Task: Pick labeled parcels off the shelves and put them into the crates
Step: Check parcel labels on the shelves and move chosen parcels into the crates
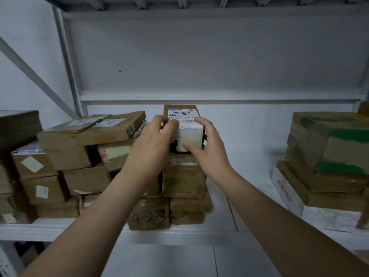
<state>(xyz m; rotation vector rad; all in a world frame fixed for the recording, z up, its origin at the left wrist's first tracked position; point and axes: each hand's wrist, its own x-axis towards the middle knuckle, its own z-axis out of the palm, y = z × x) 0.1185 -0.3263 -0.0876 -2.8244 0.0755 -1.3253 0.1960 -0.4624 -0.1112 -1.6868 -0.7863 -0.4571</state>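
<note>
A small cardboard parcel (184, 118) with a white barcode label on top sits at the top of a middle stack of boxes on the white shelf (249, 196). My left hand (153, 140) grips its left side, fingers curled over the top edge. My right hand (209, 146) grips its right side, thumb pressed on the white front face. Beneath it lie several brown parcels, the lowest (148, 214) marked "4-2-2" in black pen. No crate is in view.
A pile of brown labeled boxes (83, 140) fills the shelf to the left. A stack of flat cartons with green tape (327, 154) stands at the right. A grey upright post (69, 62) and diagonal brace frame the left. Another shelf runs overhead.
</note>
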